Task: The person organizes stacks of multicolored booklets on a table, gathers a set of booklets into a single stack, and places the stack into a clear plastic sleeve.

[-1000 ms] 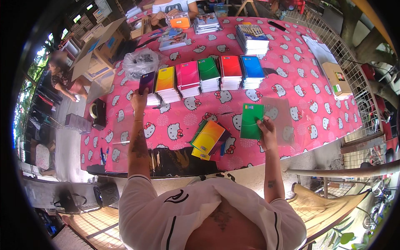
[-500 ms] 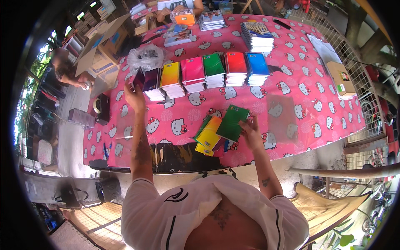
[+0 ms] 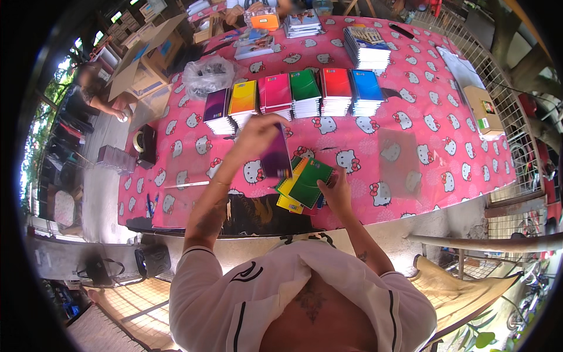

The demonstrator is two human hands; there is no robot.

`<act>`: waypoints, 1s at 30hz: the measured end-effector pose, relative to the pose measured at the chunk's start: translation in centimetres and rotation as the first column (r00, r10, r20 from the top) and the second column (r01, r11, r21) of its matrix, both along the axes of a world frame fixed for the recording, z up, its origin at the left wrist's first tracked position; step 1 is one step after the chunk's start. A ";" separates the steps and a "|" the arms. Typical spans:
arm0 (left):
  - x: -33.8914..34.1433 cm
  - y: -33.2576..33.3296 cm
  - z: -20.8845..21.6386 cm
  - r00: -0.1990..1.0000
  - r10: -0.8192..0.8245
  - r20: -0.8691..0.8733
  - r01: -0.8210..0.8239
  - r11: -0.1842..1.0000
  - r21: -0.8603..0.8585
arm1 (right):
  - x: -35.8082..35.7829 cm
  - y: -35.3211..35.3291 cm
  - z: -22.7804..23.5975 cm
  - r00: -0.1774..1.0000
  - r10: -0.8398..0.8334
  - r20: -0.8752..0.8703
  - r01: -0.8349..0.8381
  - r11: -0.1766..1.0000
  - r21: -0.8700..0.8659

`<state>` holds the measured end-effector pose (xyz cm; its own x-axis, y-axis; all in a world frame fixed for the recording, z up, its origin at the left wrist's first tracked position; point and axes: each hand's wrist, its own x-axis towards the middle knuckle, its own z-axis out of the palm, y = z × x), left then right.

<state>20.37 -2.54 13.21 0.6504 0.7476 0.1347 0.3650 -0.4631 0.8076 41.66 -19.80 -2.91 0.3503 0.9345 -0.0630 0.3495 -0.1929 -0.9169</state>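
Observation:
From above, my left hand (image 3: 261, 134) grips a purple notebook (image 3: 277, 154) by its upper end, over the middle of the table. My right hand (image 3: 336, 189) is closed on the right edge of a green spiral notebook (image 3: 309, 183). That notebook overlaps a yellow notebook (image 3: 288, 202) and others fanned beneath, mostly hidden. Beyond my hands stands a row of notebook stacks: purple (image 3: 217, 108), yellow (image 3: 243, 100), pink (image 3: 274, 91), green (image 3: 305, 88), red (image 3: 336, 85) and blue (image 3: 366, 88).
A clear plastic bag (image 3: 205, 77) lies behind the row's left end. A tape dispenser (image 3: 143, 149) and pens (image 3: 152, 205) sit at the left edge. Book stacks (image 3: 366, 47) and a cardboard box (image 3: 484, 111) stand farther off. Two other people are beyond the table.
My left hand has carried the purple notebook from the row's left end toward the middle, near the fanned notebooks. My right hand has shifted slightly left and nearer, with the green notebook.

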 end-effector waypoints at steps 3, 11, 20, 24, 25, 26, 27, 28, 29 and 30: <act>4.4 -1.7 -6.4 0.930 -0.296 -0.217 0.363 0.833 0.419 | -0.8 -0.3 -0.7 0.910 -0.142 0.389 0.097 0.986 0.135; 2.2 -5.7 -15.9 0.983 0.147 -0.112 -0.173 0.945 -0.278 | -1.0 -0.9 -1.2 0.674 -0.159 -0.722 0.142 0.986 -0.085; -3.3 -11.0 -16.2 0.758 0.584 0.291 0.004 0.442 -0.897 | -2.9 -0.1 0.2 0.524 -0.064 -0.849 -0.117 0.982 -0.146; -8.1 -15.9 -11.5 0.993 0.020 -0.119 0.046 0.848 0.528 | -1.7 -0.5 1.4 0.277 -0.166 -0.946 -0.383 0.884 -0.267; -7.8 -16.4 -11.3 0.992 -0.025 -0.123 0.095 0.789 0.606 | -2.2 -0.8 1.3 0.308 -0.131 -0.942 -0.440 0.859 -0.263; -7.7 -16.5 -11.2 0.989 -0.069 -0.134 0.142 0.721 0.678 | -2.9 -1.0 1.3 0.336 -0.095 -0.937 -0.493 0.830 -0.261; -8.1 -16.4 -11.1 0.987 -0.127 -0.103 0.163 0.716 0.679 | -3.8 -1.2 1.5 0.359 -0.058 -0.932 -0.551 0.792 -0.261; -8.5 -16.1 -11.0 0.980 -0.187 -0.072 0.185 0.709 0.681 | -4.6 -1.2 1.7 0.321 -0.061 -0.945 -0.514 0.827 -0.228; -9.0 -15.9 -10.9 0.968 -0.247 -0.041 0.207 0.699 0.684 | -5.2 -1.3 2.1 0.282 -0.063 -0.957 -0.472 0.860 -0.195; -9.1 -15.9 -10.9 0.980 -0.178 0.092 0.108 0.853 0.510 | -4.8 -1.4 1.5 0.385 0.168 -0.907 -0.501 0.864 -0.052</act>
<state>11.27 -18.42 2.32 0.6948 0.4560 0.5562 0.1710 -0.8559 0.4881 36.87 -21.16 -1.37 -0.3820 0.8365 -0.3929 -0.4798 -0.5428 -0.6893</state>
